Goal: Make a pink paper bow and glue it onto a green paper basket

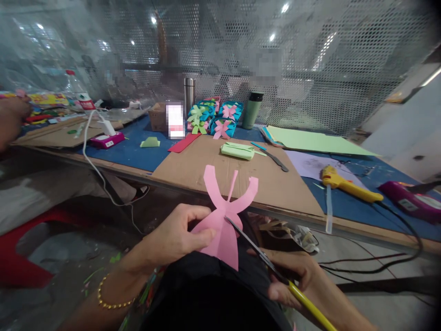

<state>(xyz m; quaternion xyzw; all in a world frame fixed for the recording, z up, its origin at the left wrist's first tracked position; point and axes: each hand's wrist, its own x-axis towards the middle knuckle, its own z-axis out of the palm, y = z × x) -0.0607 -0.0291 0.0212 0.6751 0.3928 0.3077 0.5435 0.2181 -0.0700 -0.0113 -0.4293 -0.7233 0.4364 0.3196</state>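
My left hand (186,230) pinches a pink paper cutout (223,234) above my lap. Two curved arms and a thin middle strip rise from the top of the cutout, and wider rounded lobes spread below. In my right hand (296,276) are scissors (258,253) with long metal blades and a yellow handle. The blade tips lie against the paper's narrow middle, and the blades look nearly closed. My fingers partly cover the scissors' pivot and the left side of the cutout.
On the table, cardboard (193,161) carries a folded green paper bundle (237,151) and a knife (275,162). A yellow glue gun (351,185) lies right. Paper butterflies (222,128), a green tumbler (253,110) and a steel flask (189,94) stand behind. Another person's hand (14,115) shows far left.
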